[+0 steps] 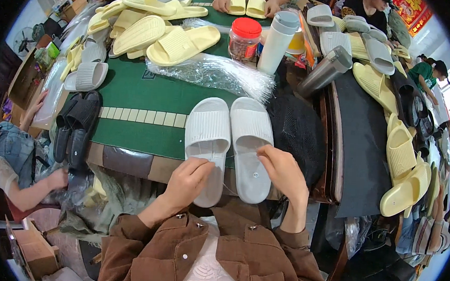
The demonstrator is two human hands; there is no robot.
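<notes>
A pair of pale grey slide slippers lies side by side at the table's near edge, the left slipper [208, 119] and the right slipper [251, 122] with toes pointing away from me. My left hand [188, 179] is closed in a pinch over the left slipper's footbed. Over the right slipper's inner edge, my right hand [283, 175] pinches too. What the fingertips hold is too small to make out. A faint clear strand shows between the slippers' heels. Beyond the toes lies a bundle of thin clear plastic strands [214, 73].
Cream slippers [182, 44] pile up at the far left. Black slippers [83, 125] sit at the left edge. A red-lidded jar [244, 40], a white bottle [278, 45] and a grey tumbler [326, 69] stand beyond. A black mesh bag [296, 130] lies at right. Other people sit around.
</notes>
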